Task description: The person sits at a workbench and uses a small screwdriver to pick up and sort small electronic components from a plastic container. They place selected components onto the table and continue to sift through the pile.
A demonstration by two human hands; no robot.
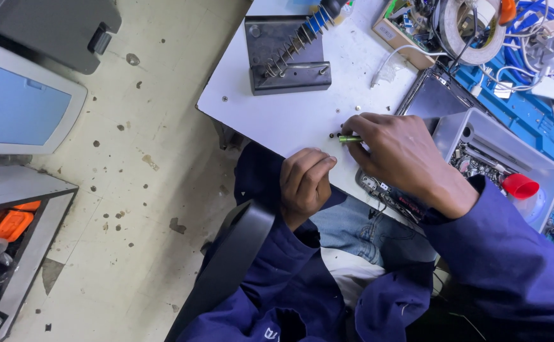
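1. The right hand [403, 155] pinches a small green-tipped tool [350, 139] between thumb and fingers, closed around it.
2. The tool lies nearly level, its long axis running left-right, tip pointing left, out past the fingertips.
3. Just off that tip sits a small dark screw [332, 135] on the white table [302, 114].
4. The left hand [305, 183], curled into an empty fist, rests below the tool at the table edge.
5. Beyond the knuckles stands a soldering-iron stand [286, 57].
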